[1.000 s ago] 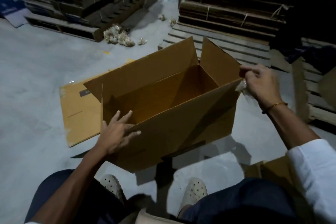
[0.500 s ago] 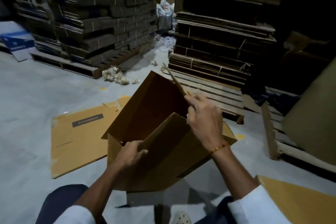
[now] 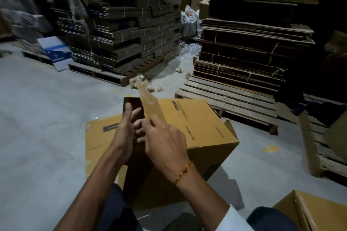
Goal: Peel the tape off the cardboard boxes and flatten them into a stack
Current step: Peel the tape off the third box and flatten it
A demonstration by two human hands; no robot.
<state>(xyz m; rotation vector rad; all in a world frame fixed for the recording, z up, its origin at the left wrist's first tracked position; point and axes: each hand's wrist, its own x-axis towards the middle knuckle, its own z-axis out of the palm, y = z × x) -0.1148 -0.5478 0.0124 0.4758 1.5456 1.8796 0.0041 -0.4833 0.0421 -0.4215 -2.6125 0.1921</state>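
Observation:
A brown cardboard box [image 3: 195, 127] with printed text stands tipped on the floor between my knees. My left hand [image 3: 124, 133] presses against its dark left side, fingers spread upward. My right hand [image 3: 161, 142], with a red-and-yellow thread at the wrist, grips the box's upper left edge where a narrow flap [image 3: 145, 97] sticks up. Behind the box a flattened cardboard sheet [image 3: 99, 137] lies flat on the concrete. Whether my right hand still holds any tape cannot be seen.
Tall stacks of bundled flat cardboard [image 3: 120, 30] on a pallet stand behind left, more [image 3: 249, 43] on a wooden pallet [image 3: 231, 103] behind right. Crumpled tape wads [image 3: 139, 80] lie between them. Another box [image 3: 315, 212] sits at the lower right.
The box was open-topped and held at both ends; it has been turned and partly collapsed, printed side now up. Both hands have come together at its left edge.

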